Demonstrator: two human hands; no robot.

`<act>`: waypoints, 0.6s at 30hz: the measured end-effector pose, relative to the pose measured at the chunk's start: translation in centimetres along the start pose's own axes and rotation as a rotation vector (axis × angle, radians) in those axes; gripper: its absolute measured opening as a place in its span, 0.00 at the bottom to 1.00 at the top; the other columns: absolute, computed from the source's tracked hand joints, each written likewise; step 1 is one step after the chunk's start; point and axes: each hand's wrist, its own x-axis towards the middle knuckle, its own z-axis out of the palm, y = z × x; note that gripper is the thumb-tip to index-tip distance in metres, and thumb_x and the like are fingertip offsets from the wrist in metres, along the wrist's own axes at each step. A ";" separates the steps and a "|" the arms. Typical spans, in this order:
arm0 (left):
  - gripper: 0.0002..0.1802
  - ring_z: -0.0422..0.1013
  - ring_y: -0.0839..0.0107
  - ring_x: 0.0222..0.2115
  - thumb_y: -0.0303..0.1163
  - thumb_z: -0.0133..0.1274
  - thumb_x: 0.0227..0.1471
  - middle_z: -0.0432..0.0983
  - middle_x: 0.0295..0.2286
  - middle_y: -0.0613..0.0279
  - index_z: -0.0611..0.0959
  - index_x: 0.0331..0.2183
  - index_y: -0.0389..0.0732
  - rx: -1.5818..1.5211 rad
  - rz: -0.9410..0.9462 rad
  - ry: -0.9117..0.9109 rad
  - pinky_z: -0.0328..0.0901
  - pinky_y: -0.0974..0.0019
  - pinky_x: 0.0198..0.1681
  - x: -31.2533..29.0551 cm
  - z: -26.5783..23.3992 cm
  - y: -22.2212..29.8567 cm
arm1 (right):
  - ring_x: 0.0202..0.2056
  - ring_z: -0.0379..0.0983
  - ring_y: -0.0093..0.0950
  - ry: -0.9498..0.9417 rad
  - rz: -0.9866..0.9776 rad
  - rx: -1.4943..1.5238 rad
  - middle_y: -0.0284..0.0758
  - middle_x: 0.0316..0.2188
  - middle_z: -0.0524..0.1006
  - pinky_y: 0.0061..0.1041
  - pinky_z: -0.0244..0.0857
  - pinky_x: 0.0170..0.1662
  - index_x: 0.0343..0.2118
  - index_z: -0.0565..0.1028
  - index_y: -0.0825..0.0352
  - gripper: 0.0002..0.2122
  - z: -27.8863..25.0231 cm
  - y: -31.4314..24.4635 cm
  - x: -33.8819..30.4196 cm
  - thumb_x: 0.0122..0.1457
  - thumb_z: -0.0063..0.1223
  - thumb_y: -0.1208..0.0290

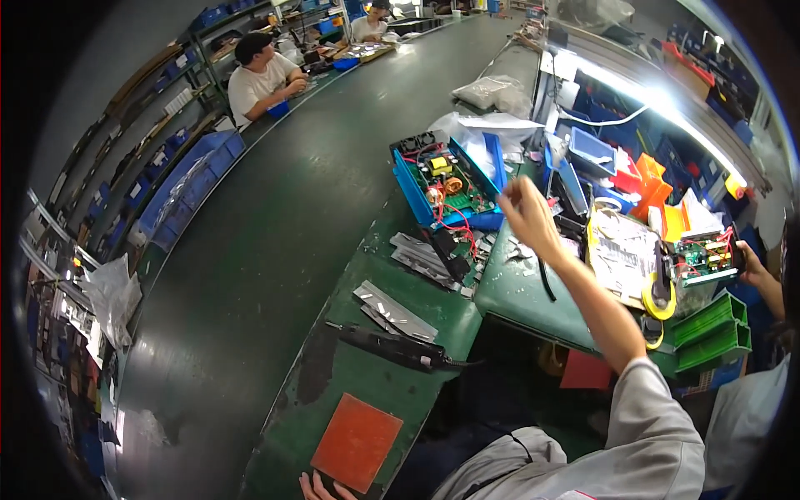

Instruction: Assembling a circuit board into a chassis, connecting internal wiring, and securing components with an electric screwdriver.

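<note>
My right hand [531, 218] is raised beside the blue metal housing [406, 185], its fingers curled together; what they hold, if anything, I cannot make out. Inside that housing sits a green circuit board [467, 198] with a yellow transformer, copper coils and red wires. Only the fingers of my left hand [323, 487] show at the bottom edge; they are spread, at the near edge of a flat orange-red square pad [358, 442]. Farther up the bench lie a black corded electric screwdriver [387, 346] and grey metal strips [398, 315].
A long dark-green belt [250, 275] runs along my left. At right, another person's hand [754, 271] holds a circuit board [708, 257] above a green finned housing [711, 333]. Blue bins [592, 150] stand under a bright lamp [658, 100]. Two people sit across the belt.
</note>
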 end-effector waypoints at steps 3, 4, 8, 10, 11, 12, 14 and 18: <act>0.21 0.63 0.45 0.56 0.37 0.45 0.65 0.64 0.56 0.42 0.73 0.56 0.39 -0.034 0.025 0.012 0.62 0.47 0.57 0.9 0.1 1.4 | 0.31 0.73 0.38 -0.239 0.130 -0.257 0.44 0.27 0.77 0.39 0.66 0.37 0.33 0.75 0.74 0.21 1.2 9.1 7.5 0.66 0.45 0.56; 0.20 0.63 0.45 0.56 0.36 0.44 0.65 0.65 0.56 0.43 0.73 0.55 0.39 -0.025 0.027 0.022 0.62 0.47 0.57 0.8 0.0 1.4 | 0.31 0.75 0.40 -0.527 0.302 -0.329 0.46 0.26 0.77 0.41 0.66 0.39 0.32 0.75 0.76 0.26 1.7 9.5 9.4 0.67 0.42 0.51; 0.26 0.63 0.44 0.56 0.41 0.55 0.60 0.66 0.55 0.42 0.73 0.55 0.38 -0.021 -0.037 0.012 0.62 0.46 0.58 0.4 0.8 0.0 | 0.39 0.75 0.36 -0.763 0.640 -0.183 0.48 0.42 0.79 0.40 0.68 0.45 0.50 0.76 0.72 0.37 5.1 10.1 12.0 0.64 0.35 0.36; 0.21 0.63 0.46 0.57 0.29 0.53 0.56 0.70 0.54 0.46 0.76 0.52 0.35 -0.022 -0.141 0.038 0.56 0.48 0.61 0.3 0.5 0.9 | 0.43 0.74 0.34 -0.783 0.567 -0.200 0.43 0.49 0.77 0.36 0.67 0.50 0.57 0.74 0.63 0.38 6.1 9.7 11.9 0.60 0.39 0.31; 0.21 0.64 0.46 0.56 0.31 0.52 0.57 0.70 0.53 0.45 0.76 0.51 0.34 -0.053 -0.116 0.052 0.57 0.48 0.60 0.6 1.3 0.0 | 0.41 0.73 0.29 -0.766 0.556 -0.271 0.39 0.47 0.77 0.32 0.67 0.46 0.56 0.76 0.61 0.35 6.5 11.5 12.9 0.59 0.43 0.33; 0.21 0.65 0.45 0.55 0.32 0.51 0.58 0.71 0.51 0.44 0.75 0.51 0.33 -0.090 -0.094 0.064 0.59 0.48 0.58 1.0 2.4 -0.7 | 0.37 0.72 0.24 -0.844 0.576 -0.276 0.35 0.41 0.78 0.29 0.67 0.41 0.51 0.78 0.60 0.31 5.0 13.9 14.2 0.60 0.44 0.36; 0.22 0.63 0.45 0.57 0.32 0.49 0.60 0.69 0.54 0.45 0.73 0.54 0.33 -0.247 -0.169 0.058 0.57 0.48 0.59 1.1 1.1 -0.8 | 0.33 0.72 0.22 -0.876 0.509 0.079 0.30 0.35 0.79 0.27 0.66 0.38 0.48 0.78 0.64 0.27 5.6 9.9 12.3 0.63 0.43 0.42; 0.31 0.60 0.46 0.59 0.37 0.58 0.56 0.65 0.57 0.47 0.70 0.58 0.36 -0.419 0.039 0.015 0.55 0.49 0.62 3.2 0.0 1.6 | 0.27 0.72 0.22 -0.732 0.488 0.160 0.30 0.29 0.79 0.23 0.65 0.33 0.39 0.78 0.65 0.19 4.9 15.5 13.6 0.67 0.43 0.52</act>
